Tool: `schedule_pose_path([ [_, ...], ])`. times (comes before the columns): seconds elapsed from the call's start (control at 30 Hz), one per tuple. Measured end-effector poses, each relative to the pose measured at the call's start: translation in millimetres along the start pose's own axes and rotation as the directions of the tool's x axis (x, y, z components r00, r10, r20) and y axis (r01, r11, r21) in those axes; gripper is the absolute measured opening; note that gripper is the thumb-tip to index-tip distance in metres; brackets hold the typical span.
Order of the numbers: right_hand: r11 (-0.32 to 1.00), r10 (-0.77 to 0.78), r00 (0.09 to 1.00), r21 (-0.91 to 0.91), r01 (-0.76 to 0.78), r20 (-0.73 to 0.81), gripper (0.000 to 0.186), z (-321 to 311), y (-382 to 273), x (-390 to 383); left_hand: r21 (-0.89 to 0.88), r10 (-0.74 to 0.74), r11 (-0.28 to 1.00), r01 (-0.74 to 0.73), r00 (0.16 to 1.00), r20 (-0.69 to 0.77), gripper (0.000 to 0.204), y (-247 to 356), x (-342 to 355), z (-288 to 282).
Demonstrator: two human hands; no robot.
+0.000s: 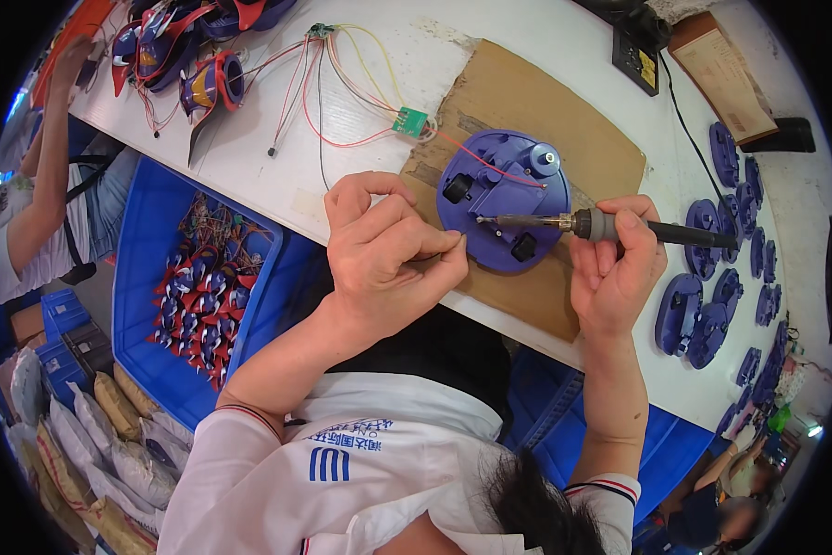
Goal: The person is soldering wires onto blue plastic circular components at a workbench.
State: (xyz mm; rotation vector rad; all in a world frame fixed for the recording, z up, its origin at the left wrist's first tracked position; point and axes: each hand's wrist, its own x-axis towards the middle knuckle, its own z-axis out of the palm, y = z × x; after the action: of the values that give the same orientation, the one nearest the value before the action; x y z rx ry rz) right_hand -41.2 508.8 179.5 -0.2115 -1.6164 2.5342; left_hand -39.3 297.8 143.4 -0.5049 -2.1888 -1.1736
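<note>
A purple plastic base (476, 166) with black wheels lies on a sheet of cardboard (546, 102) in front of me. My right hand (618, 268) grips a soldering iron (689, 233) like a pen. Its metal tip points left, over the base's near half. At the base's left edge, my left hand (379, 252) is closed in a pinch; whatever lies between its fingertips is too small to make out. A green circuit board (410, 122) sits beyond that hand, and a red wire runs from it to the base. Thin wires link it to a smaller board (321, 31).
Several more purple bases (680, 310) stand along the table's right side. Red and purple plastic parts (161, 46) with wires lie at the far left. Below is a blue bin (138, 347) of similar parts. Another person's arm (50, 157) reaches in at left.
</note>
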Motion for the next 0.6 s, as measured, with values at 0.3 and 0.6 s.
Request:
schedule_pose_path([
  [0.3,1.000,0.006,1.000,0.025,-0.006,0.020,0.018,-4,1,0,0.001,0.001,1.000,-0.001,1.000,-0.003,0.024,-1,0,2],
  [0.6,0.997,-0.005,1.000,0.075,0.005,-0.003,0.020,-13,-3,5,0.004,-0.007,1.000,0.007,1.000,0.017,0.022,0,0,2],
])
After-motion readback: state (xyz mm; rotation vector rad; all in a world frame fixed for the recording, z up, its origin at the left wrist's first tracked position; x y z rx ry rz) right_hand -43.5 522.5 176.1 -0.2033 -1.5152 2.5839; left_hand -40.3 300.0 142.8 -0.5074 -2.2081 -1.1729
